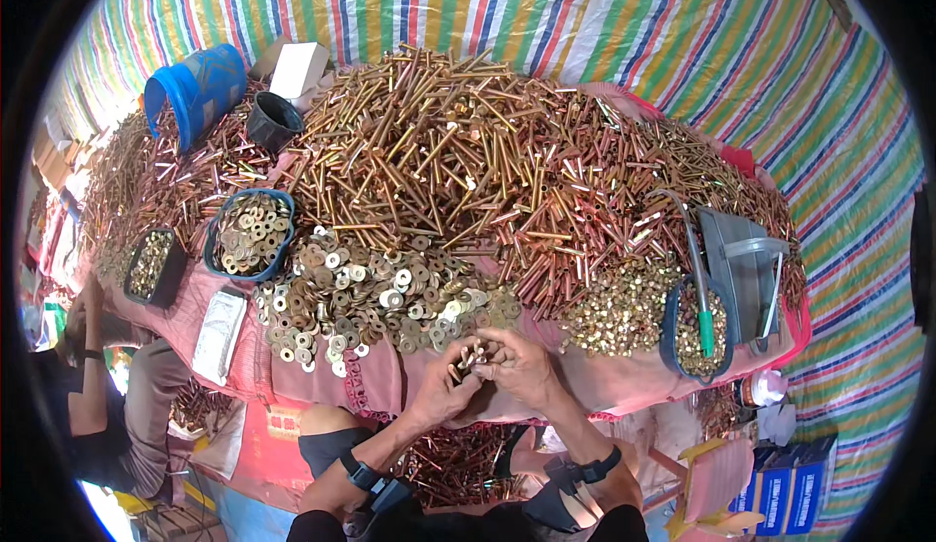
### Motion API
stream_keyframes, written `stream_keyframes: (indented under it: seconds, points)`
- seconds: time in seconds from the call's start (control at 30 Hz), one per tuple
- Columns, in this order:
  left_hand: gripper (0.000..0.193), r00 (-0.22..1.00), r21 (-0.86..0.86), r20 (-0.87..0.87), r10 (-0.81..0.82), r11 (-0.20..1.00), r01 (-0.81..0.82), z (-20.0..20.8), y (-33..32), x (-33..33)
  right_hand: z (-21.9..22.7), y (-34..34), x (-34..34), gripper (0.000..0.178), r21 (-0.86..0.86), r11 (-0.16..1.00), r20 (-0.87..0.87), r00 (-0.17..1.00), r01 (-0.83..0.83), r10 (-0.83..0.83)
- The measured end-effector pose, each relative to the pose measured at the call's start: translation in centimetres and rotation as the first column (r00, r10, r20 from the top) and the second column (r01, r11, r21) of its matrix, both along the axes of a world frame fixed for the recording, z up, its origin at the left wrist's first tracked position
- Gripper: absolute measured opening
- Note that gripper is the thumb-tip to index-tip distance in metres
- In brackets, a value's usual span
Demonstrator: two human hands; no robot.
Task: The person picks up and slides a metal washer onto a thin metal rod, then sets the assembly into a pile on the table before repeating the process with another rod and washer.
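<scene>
My left hand [446,386] and my right hand [524,368] meet at the near edge of the cloth-covered table, fingers curled around a small bunch of bolts [470,358]. Only the bolts' brassy ends show between the fingers; the rest is hidden by my hands. Just beyond my fingers spreads a heap of flat round washers [375,293]. To the right of my right hand lies a pile of small golden nuts [624,313]. Behind these rises a large mound of long, copper- and brass-coloured bolts [429,152].
A blue tub of washers [251,274], a dark tub of nuts [132,293] and a white tray [219,335] stand left. A blue bucket [216,84] lies tipped behind them. At right are a nut-filled tub [670,337] and grey dustpan [726,250]. Another person's arm [91,347] shows far left.
</scene>
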State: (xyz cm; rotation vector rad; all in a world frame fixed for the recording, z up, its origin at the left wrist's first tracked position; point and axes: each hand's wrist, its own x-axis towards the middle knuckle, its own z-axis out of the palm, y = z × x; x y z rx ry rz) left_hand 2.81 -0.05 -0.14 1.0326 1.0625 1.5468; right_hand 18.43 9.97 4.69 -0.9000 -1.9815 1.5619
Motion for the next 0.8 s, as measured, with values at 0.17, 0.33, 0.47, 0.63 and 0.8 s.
stream_keyframes:
  seconds: [0.17,0.33,0.47,0.63,0.8]
  points:
    - [0.042,0.993,0.034,-0.11,0.042,0.999,-0.038,-0.6,0.3,-0.2,0.3,-0.5,0.1,0.055,0.084,0.996,-0.003,1.0,0.026,-0.026]
    - [0.029,0.99,-0.008,-0.055,0.132,0.991,-0.133,-0.3,0.1,0.4,0.1,-0.1,1.0,0.05,0.024,0.997,-0.02,0.997,0.079,-0.079]
    - [0.02,0.982,0.03,-0.07,0.175,0.984,-0.173,0.2,0.3,0.4,-0.2,1.8,2.5,0.035,0.27,0.933,0.159,0.945,0.236,-0.285]
    - [0.017,0.98,-0.022,-0.123,0.155,0.987,-0.159,0.1,0.4,0.0,-1.5,3.4,2.8,0.026,0.33,0.898,0.115,0.932,0.29,-0.343]
    - [0.02,0.989,-0.009,-0.032,0.142,0.99,-0.142,0.6,0.4,0.4,-2.0,3.9,1.8,0.026,0.625,0.764,0.205,0.91,0.161,-0.36]
